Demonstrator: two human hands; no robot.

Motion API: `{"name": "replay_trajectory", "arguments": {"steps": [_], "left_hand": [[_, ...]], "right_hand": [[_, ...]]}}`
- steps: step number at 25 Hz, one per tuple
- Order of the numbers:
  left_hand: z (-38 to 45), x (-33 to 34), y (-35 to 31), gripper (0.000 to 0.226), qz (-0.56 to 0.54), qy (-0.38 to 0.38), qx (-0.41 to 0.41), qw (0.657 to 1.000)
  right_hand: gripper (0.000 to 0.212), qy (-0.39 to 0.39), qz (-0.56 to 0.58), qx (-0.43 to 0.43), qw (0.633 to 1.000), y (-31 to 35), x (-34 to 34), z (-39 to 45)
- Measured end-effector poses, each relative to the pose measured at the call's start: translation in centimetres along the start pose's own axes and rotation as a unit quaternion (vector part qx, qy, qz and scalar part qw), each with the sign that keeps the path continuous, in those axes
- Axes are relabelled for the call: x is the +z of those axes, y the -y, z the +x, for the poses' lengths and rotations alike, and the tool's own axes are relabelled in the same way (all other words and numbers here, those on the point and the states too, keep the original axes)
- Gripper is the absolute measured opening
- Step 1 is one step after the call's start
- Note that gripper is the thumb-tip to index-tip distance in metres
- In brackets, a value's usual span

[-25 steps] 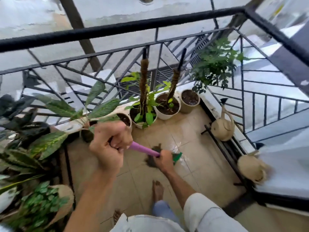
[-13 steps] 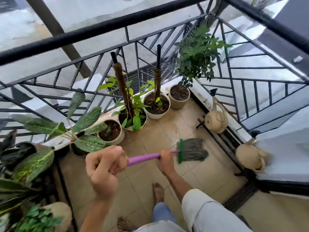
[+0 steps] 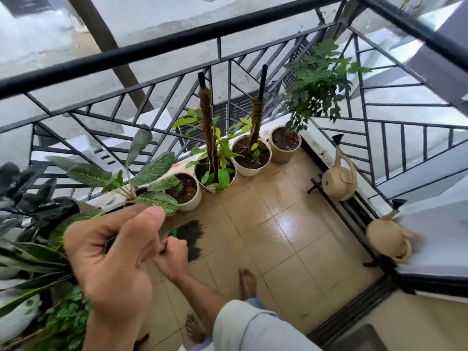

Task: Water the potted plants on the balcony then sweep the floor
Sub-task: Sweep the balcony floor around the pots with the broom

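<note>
Both hands point(image 3: 114, 252) point(image 3: 173, 257) round broom point(image 3: 192, 236)

A person's left hand point(image 3: 111, 254) and right hand point(image 3: 172, 257) grip a broom point(image 3: 192, 236) (handle mostly hidden) over wet balcony tiles point(image 3: 278, 224). Potted plants point(image 3: 217, 173) line the railing point(image 3: 152, 51).

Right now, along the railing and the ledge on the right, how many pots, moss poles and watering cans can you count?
Round pots on the floor by the railing: 4
Moss poles: 2
Beige watering cans: 2
Total: 8
More pots on the left are hidden by leaves, so not counted.
</note>
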State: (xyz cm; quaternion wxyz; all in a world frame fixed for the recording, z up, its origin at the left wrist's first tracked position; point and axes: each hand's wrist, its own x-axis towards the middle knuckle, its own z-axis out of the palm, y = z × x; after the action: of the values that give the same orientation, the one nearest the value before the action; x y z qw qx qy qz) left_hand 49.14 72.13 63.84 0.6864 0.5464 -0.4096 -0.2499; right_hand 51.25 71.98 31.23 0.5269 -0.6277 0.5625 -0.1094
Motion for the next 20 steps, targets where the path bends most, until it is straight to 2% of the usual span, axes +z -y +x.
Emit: {"name": "replay_trajectory", "arguments": {"steps": [3, 6, 9, 11, 15, 18, 20], "left_hand": [[-0.2, 2.7, 0.7, 0.043, -0.033, -0.02, -0.024, 0.999], [-0.2, 6.4, 2.7, 0.045, -0.105, -0.039, -0.08, 0.99], [1.2, 9.8, 5.2, 0.045, -0.171, -0.03, -0.118, 0.978], [2.3, 11.5, 7.5, 0.05, -0.211, -0.018, -0.142, 0.967], [1.6, 14.9, 12.9, 0.066, -0.211, 0.002, -0.193, 0.958], [0.0, 15.7, 16.2, 0.067, -0.234, 0.008, -0.193, 0.953], [-0.4, 15.1, 17.0, 0.068, -0.231, -0.008, -0.186, 0.955]], "right_hand": [[0.025, -0.038, 0.011, 0.011, 0.999, -2.2, -3.4, 0.6], [0.032, -0.095, -0.032, -0.003, 0.995, -7.4, -9.3, 3.2], [0.031, -0.147, -0.086, 0.031, 0.985, -12.6, -16.7, 7.2], [0.025, -0.136, -0.118, 0.046, 0.983, -15.2, -21.2, 10.6], [0.015, -0.129, -0.187, 0.054, 0.972, -18.6, -29.5, 15.5], [0.016, -0.116, -0.249, 0.023, 0.961, -21.7, -32.3, 17.7], [0.016, -0.121, -0.233, -0.001, 0.965, -24.6, -31.6, 19.0]]}}
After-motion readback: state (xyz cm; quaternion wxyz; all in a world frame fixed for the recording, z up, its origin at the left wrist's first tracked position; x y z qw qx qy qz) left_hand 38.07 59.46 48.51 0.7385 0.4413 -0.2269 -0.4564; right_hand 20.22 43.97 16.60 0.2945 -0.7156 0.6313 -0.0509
